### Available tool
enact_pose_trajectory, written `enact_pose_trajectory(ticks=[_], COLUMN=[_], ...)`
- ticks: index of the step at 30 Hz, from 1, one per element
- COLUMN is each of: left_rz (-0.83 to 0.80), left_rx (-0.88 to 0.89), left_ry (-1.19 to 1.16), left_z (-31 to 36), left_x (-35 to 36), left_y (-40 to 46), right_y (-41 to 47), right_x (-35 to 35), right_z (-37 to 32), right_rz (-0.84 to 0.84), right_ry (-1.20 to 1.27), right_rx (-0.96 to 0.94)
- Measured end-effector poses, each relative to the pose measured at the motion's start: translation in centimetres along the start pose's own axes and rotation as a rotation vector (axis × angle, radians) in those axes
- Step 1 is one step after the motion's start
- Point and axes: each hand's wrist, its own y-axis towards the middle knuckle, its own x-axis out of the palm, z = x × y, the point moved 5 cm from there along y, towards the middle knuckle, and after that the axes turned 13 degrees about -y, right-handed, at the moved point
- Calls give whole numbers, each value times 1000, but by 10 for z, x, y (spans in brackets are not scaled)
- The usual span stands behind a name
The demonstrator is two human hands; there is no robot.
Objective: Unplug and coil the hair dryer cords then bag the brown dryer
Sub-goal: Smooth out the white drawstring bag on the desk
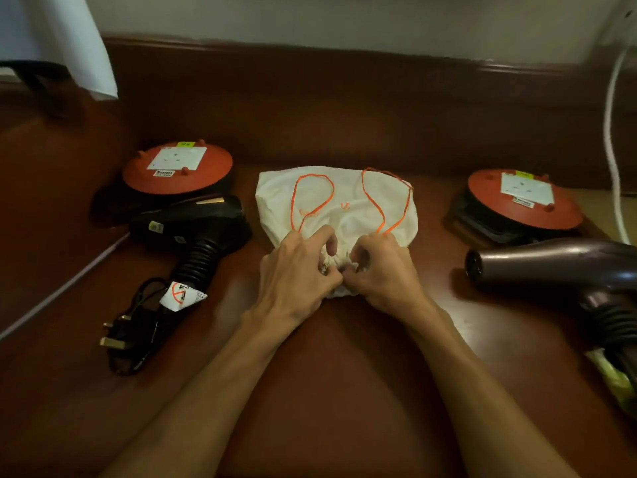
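Working at the gathered mouth of the white drawstring bag, the left hand and right hand sit side by side at the near edge of the cloth, fingers of both curled into the bunched fabric and pinching it. The bag's orange cords lie looped across its far side.

From the one head view, the brown hair dryer lies on the wooden table well to the right of the bag, its barrel running left to right with the nozzle toward the bag and the handle dropping near-right. The right hand is the nearer one, so it would likely fetch the dryer once the mouth is open.

On the left, the black hair dryer rests with its coiled cord and plug beside it, near a red cable reel; a second reel sits far right.
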Motion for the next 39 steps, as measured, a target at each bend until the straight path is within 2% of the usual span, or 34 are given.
enact_pose_trajectory(ticks=[5, 12, 16, 19, 22, 29, 32, 35, 39], left_rz=[54, -36, 26, 72, 74, -38, -62, -55, -187], left_rx=[-12, -66, -75, -73, -83, -99, -113, -101, -104], left_ry=[44, -8, 92, 159, 165, 215, 237, 214, 140], left_z=[-1, -9, -7, -9, -12, -11, -10, -9, -14], left_x=[-5, 4, 2, -4, -6, 1, 3, -2, -10], left_y=[-1, -3, -3, -2, -4, -2, 0, 2, 3], right_y=[-3, -11, -11, -10, -8, -12, -12, -12, -13], right_x=[-3, -3, -5, -12, -11, -5, -4, -9, -16], right_z=[7, 0, -7, 0, 6, -6, -6, -4, 5], right_rz=[112, 62, 102, 216, 231, 122, 190, 331, 360], right_ry=[-60, 13, -45, -96, -86, -200, -253, -239, -211], right_rx=[62, -2, -30, 6, 42, 45, 129, 192, 191])
